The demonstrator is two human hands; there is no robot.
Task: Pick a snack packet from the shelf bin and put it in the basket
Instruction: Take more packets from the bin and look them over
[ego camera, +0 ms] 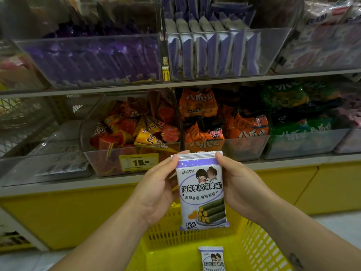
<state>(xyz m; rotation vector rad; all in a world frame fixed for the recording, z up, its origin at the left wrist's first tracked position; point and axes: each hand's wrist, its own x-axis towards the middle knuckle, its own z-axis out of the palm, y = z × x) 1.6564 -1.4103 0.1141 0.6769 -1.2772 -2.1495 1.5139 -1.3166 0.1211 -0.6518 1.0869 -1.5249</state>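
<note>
A white and purple seaweed-roll snack packet point(202, 190) is held upright in front of me, above the yellow basket point(259, 249). My left hand point(158, 190) grips its left edge and my right hand point(237, 184) pinches its right edge near the top. A second packet of the same kind point(212, 258) lies flat on the basket floor. The clear shelf bin point(273, 47) with several matching purple packets stands on the upper shelf, at centre right.
On the lower shelf, clear bins hold cone snacks point(136, 132), orange packets point(224, 124) and green packets point(297, 114). A yellow price tag point(138, 162) sits on the cone bin. A yellow cabinet front point(78, 212) runs below the shelf.
</note>
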